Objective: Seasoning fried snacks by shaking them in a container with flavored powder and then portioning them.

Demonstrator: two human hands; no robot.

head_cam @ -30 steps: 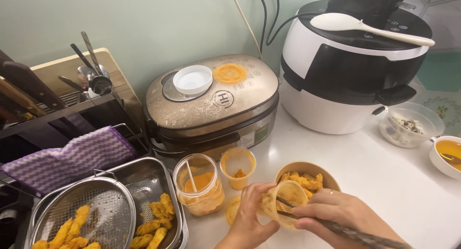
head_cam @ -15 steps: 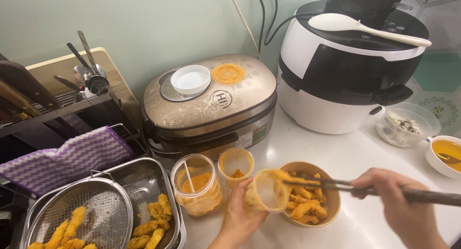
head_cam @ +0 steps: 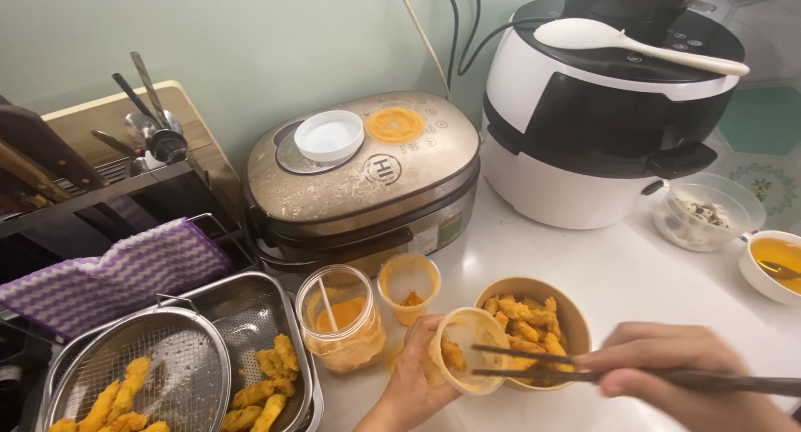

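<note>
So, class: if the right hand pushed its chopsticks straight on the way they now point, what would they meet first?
Probably the small plastic cup tilted in the left hand; the right hand aims the chopsticks at its mouth, though depth is unclear.

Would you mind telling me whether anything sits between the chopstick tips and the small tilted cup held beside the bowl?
Nothing visible does. The chopsticks in the right hand cross the bowl of fried pieces, tips at the mouth of the cup held by the left hand.

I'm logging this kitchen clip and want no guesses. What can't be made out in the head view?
- Right hand: cut off by the bottom edge; the chopsticks run off the right edge.
- Left hand: its palm is hidden behind the small cup it holds.
- Strainer and its fried pieces: cut off at the bottom edge.
- Clear bowl: contents too small to identify.
- Knife rack: cut off by the left edge.
</note>
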